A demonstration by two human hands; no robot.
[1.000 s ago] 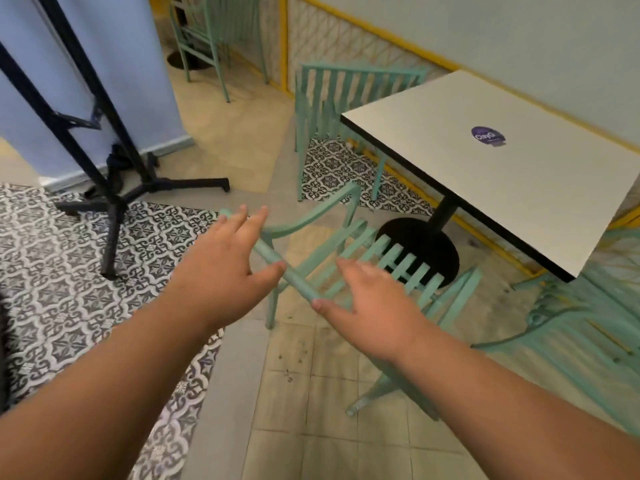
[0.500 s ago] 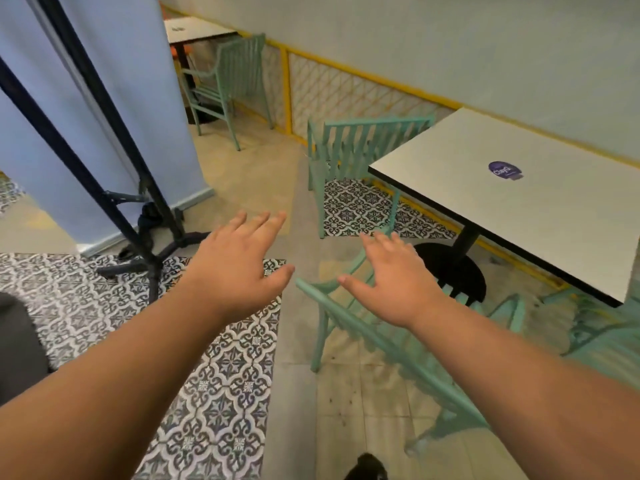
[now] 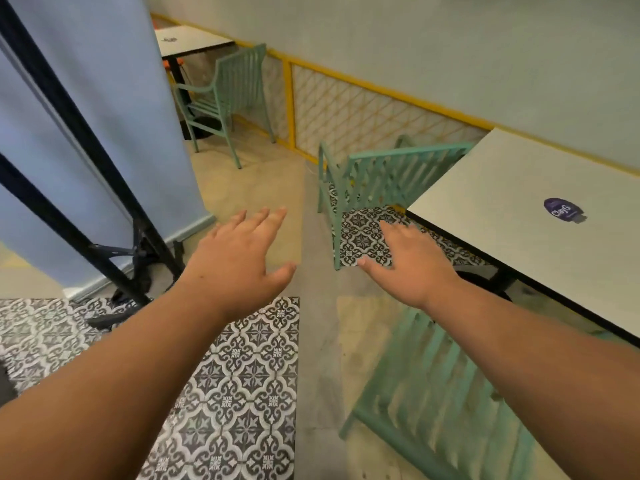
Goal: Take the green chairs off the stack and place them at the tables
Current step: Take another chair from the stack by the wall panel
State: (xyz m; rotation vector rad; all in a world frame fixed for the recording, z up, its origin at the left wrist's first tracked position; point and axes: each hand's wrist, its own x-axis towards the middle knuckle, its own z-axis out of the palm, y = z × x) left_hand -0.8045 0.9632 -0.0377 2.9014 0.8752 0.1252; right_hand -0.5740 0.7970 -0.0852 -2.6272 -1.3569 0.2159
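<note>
A green slatted chair [image 3: 429,386] stands on the floor below my right forearm, beside the white table [image 3: 526,216]. Both hands hover above the floor with fingers spread and hold nothing: my left hand [image 3: 235,261] at the centre, my right hand [image 3: 408,261] just right of it, above and clear of the chair. A second green chair [image 3: 377,174] is tucked at the table's far side. A third green chair [image 3: 225,98] sits at another white table [image 3: 187,41] at the back left.
A black folding stand [image 3: 104,216] with a blue banner [image 3: 86,81] rises at the left. A yellow-framed lattice panel [image 3: 363,112] runs along the wall. Patterned tile patches [image 3: 239,375] lie in the beige floor. A black table base [image 3: 485,282] stands under the near table.
My hands have let go of the chair's back rail and lifted away with fingers spread. The view has tilted up, so the chair now sits lower in the picture.
</note>
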